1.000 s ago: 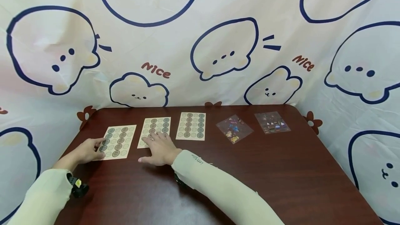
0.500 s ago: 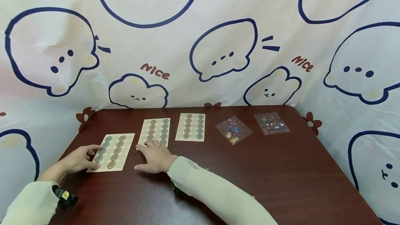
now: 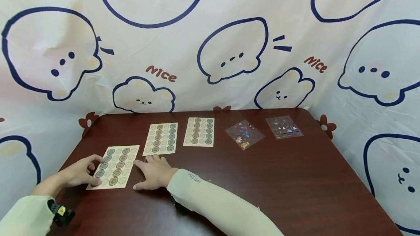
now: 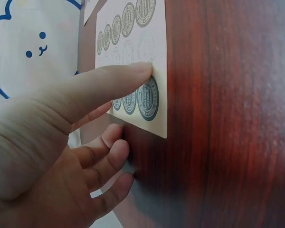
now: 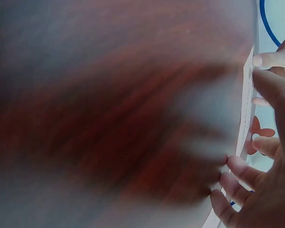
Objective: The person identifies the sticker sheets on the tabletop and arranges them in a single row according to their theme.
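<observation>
In the head view, a cream sheet of round seal stickers [image 3: 126, 172], with dark and pale columns, lies at the left of the table. My left hand [image 3: 77, 172] rests at its left edge. Seen from the left wrist, its straight thumb [image 4: 128, 78] presses on the sheet's face beside a dark sticker, and the lower fingers bend loosely over the table. My right hand [image 3: 155, 172] lies spread near the sheet's right edge, fingertips down on the table, below the middle sticker sheet [image 3: 160, 137]. Nothing is in its grasp.
A third cream sticker sheet [image 3: 199, 132] lies at the back centre. Further right are two clear sheets, one with colourful stickers [image 3: 244, 134] and one with small shapes [image 3: 284, 127]. A printed cloth [image 3: 187, 54] hangs behind the dark wooden table [image 3: 279, 177].
The left sheet has slid toward me and slightly left under my left hand. My right hand has drawn back off the middle sheet, moving nearer and a little left.
</observation>
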{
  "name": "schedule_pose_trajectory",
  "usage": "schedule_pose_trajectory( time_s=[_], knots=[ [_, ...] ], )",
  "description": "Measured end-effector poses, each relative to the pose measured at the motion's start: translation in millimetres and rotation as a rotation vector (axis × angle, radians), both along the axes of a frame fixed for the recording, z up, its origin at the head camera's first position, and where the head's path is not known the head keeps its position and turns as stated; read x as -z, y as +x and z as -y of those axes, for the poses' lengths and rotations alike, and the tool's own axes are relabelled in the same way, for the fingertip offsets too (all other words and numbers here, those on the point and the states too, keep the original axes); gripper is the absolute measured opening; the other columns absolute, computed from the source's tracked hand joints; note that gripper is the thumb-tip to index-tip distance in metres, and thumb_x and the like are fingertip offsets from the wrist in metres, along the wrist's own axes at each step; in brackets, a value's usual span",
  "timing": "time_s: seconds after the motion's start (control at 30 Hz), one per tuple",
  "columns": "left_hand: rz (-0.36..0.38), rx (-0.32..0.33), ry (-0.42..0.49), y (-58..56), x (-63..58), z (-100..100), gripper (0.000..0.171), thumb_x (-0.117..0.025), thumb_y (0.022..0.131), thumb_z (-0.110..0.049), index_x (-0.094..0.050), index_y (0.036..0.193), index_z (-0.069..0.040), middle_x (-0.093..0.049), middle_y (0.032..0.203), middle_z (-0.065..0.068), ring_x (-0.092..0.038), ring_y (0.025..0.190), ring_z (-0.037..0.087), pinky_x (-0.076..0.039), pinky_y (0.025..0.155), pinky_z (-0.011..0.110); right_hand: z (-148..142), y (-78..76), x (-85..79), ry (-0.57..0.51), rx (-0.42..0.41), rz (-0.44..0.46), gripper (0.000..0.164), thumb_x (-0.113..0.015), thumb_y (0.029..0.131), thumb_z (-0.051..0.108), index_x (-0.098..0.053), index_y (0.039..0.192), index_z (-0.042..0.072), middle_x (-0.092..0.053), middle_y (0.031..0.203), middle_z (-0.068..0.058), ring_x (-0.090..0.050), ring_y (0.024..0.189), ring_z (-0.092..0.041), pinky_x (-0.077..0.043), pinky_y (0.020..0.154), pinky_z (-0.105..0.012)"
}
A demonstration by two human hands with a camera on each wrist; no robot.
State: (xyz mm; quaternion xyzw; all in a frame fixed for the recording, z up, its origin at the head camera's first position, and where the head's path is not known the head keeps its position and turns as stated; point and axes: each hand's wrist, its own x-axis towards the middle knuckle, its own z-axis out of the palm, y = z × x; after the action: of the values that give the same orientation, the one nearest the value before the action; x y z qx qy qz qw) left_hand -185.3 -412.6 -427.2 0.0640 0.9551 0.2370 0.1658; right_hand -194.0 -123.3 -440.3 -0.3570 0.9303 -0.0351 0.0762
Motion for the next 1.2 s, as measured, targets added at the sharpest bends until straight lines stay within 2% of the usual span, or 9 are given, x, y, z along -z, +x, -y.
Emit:
schedule_pose_trajectory(
  time_s=[0.1,0.27,0.43,0.53,0.63,0.87,1.0,1.2],
  knots=[
    [0.009,0.008,0.016,1.4,-0.8,0.0,0.067,-0.085,0.077,-0.015,-0.046,0.128,0.005,-0.049,0.102,0.021,-0.051,0.085,0.025,-0.041,0.073,0.035,5.3,1.2,0.2,0.013,0.009,0.013,0.085,-0.064,0.083,0.073,-0.031,0.156,0.044,-0.047,0.143,0.012,-0.044,0.123,-0.008,-0.04,0.094,-0.026],
    [0.03,0.002,0.029,3.0,-2.2,-0.2,0.071,-0.085,0.079,-0.018,-0.044,0.131,0.005,-0.051,0.104,0.021,-0.051,0.087,0.025,-0.042,0.073,0.035,14.3,3.9,0.0,-0.031,0.029,0.096,0.087,-0.067,0.08,0.073,-0.032,0.155,0.045,-0.049,0.135,0.013,-0.045,0.114,-0.007,-0.037,0.085,-0.026],
    [0.033,-0.007,0.041,4.9,-1.6,2.1,0.086,-0.083,0.082,-0.017,-0.033,0.145,0.011,-0.053,0.102,0.018,-0.048,0.085,0.022,-0.04,0.07,0.03,20.2,4.5,3.4,-0.046,0.058,0.103,0.086,-0.069,0.079,0.074,-0.035,0.153,0.047,-0.051,0.134,0.015,-0.047,0.112,-0.006,-0.035,0.083,-0.026],
    [0.033,0.0,0.051,5.3,-0.4,4.0,0.088,-0.083,0.082,-0.015,-0.032,0.146,0.015,-0.05,0.099,0.014,-0.045,0.082,0.02,-0.037,0.067,0.026,23.2,2.1,8.3,-0.061,0.072,0.111,0.085,-0.07,0.079,0.073,-0.037,0.152,0.046,-0.051,0.135,0.015,-0.048,0.113,-0.007,-0.035,0.083,-0.026],
    [0.039,0.007,0.055,4.6,0.0,5.2,0.087,-0.084,0.08,-0.014,-0.034,0.146,0.014,-0.047,0.099,0.013,-0.044,0.083,0.021,-0.036,0.068,0.026,27.6,-1.8,15.3,-0.068,0.093,0.123,0.084,-0.069,0.079,0.074,-0.037,0.152,0.048,-0.051,0.135,0.015,-0.048,0.114,-0.007,-0.035,0.083,-0.026],
    [0.033,0.017,0.03,5.4,-0.1,7.2,0.087,-0.086,0.079,-0.02,-0.036,0.144,0.009,-0.048,0.105,0.018,-0.047,0.089,0.025,-0.039,0.073,0.032,35.6,-5.6,24.0,-0.07,0.136,0.084,0.081,-0.071,0.076,0.076,-0.043,0.147,0.051,-0.052,0.132,0.018,-0.048,0.108,-0.006,-0.034,0.081,-0.027],
    [0.02,0.036,0.036,8.4,1.9,7.9,0.086,-0.086,0.078,-0.019,-0.037,0.144,0.01,-0.047,0.105,0.017,-0.045,0.089,0.025,-0.038,0.073,0.031,37.7,-1.7,24.2,-0.066,0.159,0.076,0.078,-0.071,0.075,0.076,-0.045,0.145,0.052,-0.053,0.131,0.019,-0.047,0.108,-0.006,-0.035,0.081,-0.029],
    [0.004,0.046,0.047,11.6,5.7,7.4,0.087,-0.086,0.078,-0.019,-0.038,0.145,0.009,-0.046,0.103,0.014,-0.043,0.088,0.023,-0.036,0.071,0.027,40.8,1.9,26.2,-0.062,0.201,0.047,0.076,-0.071,0.072,0.079,-0.048,0.14,0.054,-0.054,0.12,0.018,-0.046,0.099,-0.008,-0.034,0.079,-0.032]
  ],
)
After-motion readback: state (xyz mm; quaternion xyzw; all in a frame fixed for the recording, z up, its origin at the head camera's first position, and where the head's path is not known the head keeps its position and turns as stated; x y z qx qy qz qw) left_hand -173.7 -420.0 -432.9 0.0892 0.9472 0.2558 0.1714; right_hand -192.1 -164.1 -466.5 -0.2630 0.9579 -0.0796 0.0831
